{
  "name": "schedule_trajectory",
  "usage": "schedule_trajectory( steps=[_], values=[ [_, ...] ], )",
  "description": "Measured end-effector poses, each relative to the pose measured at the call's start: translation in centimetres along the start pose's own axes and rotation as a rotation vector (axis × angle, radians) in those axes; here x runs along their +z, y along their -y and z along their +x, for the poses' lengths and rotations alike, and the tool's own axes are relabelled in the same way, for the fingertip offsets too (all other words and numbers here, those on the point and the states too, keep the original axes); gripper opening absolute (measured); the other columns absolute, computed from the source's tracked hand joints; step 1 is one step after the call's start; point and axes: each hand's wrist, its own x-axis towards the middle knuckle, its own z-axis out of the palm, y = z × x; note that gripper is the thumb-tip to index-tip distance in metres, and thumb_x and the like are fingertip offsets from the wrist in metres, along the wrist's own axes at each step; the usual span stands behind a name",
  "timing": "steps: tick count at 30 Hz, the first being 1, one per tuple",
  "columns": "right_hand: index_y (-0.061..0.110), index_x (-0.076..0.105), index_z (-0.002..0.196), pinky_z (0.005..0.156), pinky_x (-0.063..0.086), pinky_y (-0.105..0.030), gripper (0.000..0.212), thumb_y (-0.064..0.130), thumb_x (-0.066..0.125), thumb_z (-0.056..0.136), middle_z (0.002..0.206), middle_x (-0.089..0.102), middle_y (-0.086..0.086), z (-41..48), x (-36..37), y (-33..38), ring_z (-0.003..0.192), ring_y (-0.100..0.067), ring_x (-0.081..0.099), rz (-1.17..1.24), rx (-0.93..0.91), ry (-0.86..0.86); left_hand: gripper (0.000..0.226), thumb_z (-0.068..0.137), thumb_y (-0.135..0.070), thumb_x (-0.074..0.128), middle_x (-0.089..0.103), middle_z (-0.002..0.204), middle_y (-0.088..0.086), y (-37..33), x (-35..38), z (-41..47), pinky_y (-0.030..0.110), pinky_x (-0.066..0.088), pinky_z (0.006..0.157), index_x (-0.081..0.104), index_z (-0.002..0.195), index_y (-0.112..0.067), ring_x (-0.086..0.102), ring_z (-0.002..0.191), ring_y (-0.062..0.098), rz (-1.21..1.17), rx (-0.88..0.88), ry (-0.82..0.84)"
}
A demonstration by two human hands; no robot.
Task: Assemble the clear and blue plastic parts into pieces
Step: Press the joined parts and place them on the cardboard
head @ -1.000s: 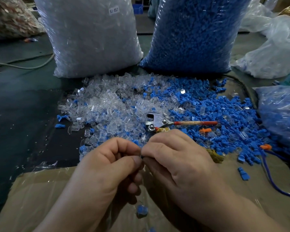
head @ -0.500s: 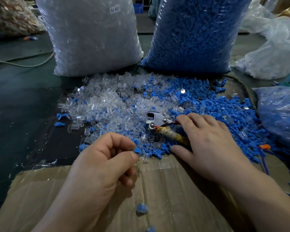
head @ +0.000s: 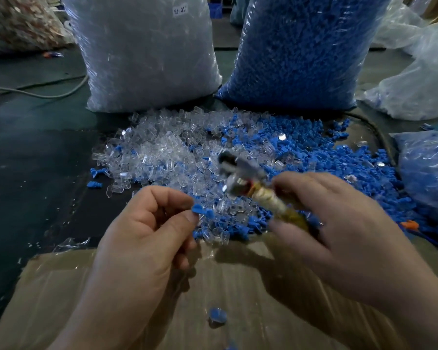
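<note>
Now blue part point(head: 202, 211) pinched in left hand point(head: 147, 238), blurred pliers point(head: 250, 185) gripped in right hand point(head: 339, 231).

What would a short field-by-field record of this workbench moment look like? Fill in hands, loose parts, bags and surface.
left hand: pinches a blue part
right hand: grips a blurred hand tool
loose parts: clear pile left, blue pile right, mixed where they meet
bags: clear-parts bag, blue-parts bag, behind the piles
near surface: cardboard, one stray blue piece
</note>
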Motion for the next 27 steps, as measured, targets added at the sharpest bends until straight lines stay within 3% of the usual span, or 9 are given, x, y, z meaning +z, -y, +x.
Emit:
schedule_trajectory(
  steps=[2, 4, 9, 15, 23, 27],
  values=[
    [0.028, 0.058, 0.119, 0.068, 0.05, -0.027, 0.046, 0.052, 0.047, 0.081, 0.097, 0.061, 0.016, -0.37, 0.14, 0.35, 0.086, -0.009, 0.057, 0.0, -0.057, 0.061, 0.011, 0.072, -0.029, 0.07, 0.064, 0.062, 0.001, -0.12, 0.04, -0.13, 0.022, 0.047, 0.04, 0.07, 0.081, -0.035, 0.057, 0.049, 0.014, 0.036, 0.03, -0.022],
    [0.026, 0.059, 0.118, 0.071, 0.053, -0.033, 0.049, 0.052, 0.047, 0.078, 0.1, 0.063, 0.012, -0.38, 0.2, 0.49, 0.091, -0.014, 0.057, -0.003, -0.081, 0.079, 0.012, 0.078, -0.025, 0.07, 0.064, 0.063, 0.002, 0.01, -0.07, -0.12, 0.022, 0.047, 0.04, 0.069, 0.085, -0.034, 0.058, 0.049, 0.012, 0.075, 0.068, -0.041],
    [0.03, 0.055, 0.122, 0.076, 0.052, -0.033, 0.049, 0.054, 0.049, 0.079, 0.106, 0.06, 0.015, -0.4, 0.27, 0.31, 0.097, -0.013, 0.055, -0.001, -0.09, 0.092, 0.023, 0.081, -0.015, 0.078, 0.063, 0.063, -0.001, 0.11, -0.26, -0.04, 0.022, 0.047, 0.041, 0.068, 0.084, -0.036, 0.058, 0.051, 0.012, 0.103, 0.125, -0.047],
    [0.034, 0.05, 0.126, 0.081, 0.052, -0.033, 0.049, 0.054, 0.051, 0.082, 0.112, 0.057, 0.019, -0.42, 0.45, 0.1, 0.104, -0.01, 0.054, 0.035, -0.108, 0.117, 0.018, 0.075, -0.023, 0.063, 0.064, 0.062, 0.0, 0.12, -0.48, -0.05, 0.022, 0.047, 0.041, 0.068, 0.083, -0.039, 0.058, 0.049, 0.012, 0.111, 0.14, -0.007],
    [0.032, 0.061, 0.119, 0.069, 0.048, -0.028, 0.048, 0.057, 0.048, 0.08, 0.096, 0.061, 0.016, -0.25, 0.73, 0.37, 0.086, -0.01, 0.055, -0.032, -0.106, 0.131, 0.017, 0.075, -0.024, 0.065, 0.063, 0.061, 0.0, -0.03, -0.04, -0.47, 0.027, 0.047, 0.041, 0.069, 0.084, -0.038, 0.056, 0.049, 0.015, 0.122, 0.157, 0.001],
    [0.033, 0.062, 0.113, 0.065, 0.05, -0.033, 0.044, 0.058, 0.048, 0.08, 0.086, 0.059, 0.015, -0.25, 0.73, 0.61, 0.079, -0.011, 0.055, -0.008, -0.098, 0.135, 0.018, 0.074, -0.02, 0.065, 0.064, 0.064, 0.002, -0.25, -0.13, -0.49, 0.023, 0.046, 0.041, 0.069, 0.084, -0.036, 0.055, 0.049, 0.013, 0.068, 0.136, -0.006]
  ],
)
